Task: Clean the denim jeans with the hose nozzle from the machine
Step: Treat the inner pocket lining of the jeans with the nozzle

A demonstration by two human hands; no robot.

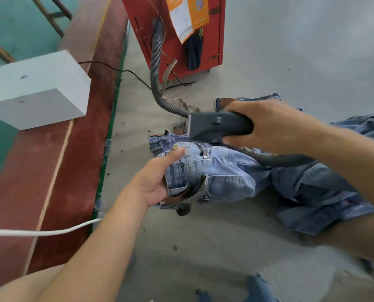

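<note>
Light blue denim jeans (221,177) lie crumpled on the grey floor in the middle of the head view. My left hand (157,182) grips their waistband end, thumb on top. My right hand (271,125) holds the dark grey hose nozzle (212,125) just above the jeans, its flat mouth pointing left. A grey ribbed hose (154,68) runs from the nozzle up to the red machine (175,33) at the top; another stretch of hose lies across the jeans below my right hand.
More denim garments (325,192) are piled to the right. A white block (37,88) sits on a red strip (40,177) at the left. A white cord (42,231) and a black cable (120,69) cross the floor. Lint specks dot the floor.
</note>
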